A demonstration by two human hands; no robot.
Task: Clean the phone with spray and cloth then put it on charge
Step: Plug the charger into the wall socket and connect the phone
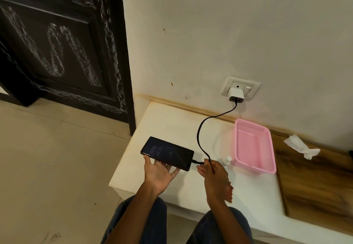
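Observation:
A black phone with its screen lit rests on the fingers of my left hand, just above the white ledge. A black cable runs from its right end up to a white charger plugged into the wall socket. My right hand pinches the cable right by the phone's port. A small clear spray bottle stands behind my right hand, partly hidden. A crumpled white cloth lies on the wooden surface at the right.
An empty pink plastic basket sits on the ledge beside the spray bottle. The wood-grain top adjoins the ledge on the right. A dark door stands at the left, above the tiled floor. My knees are below.

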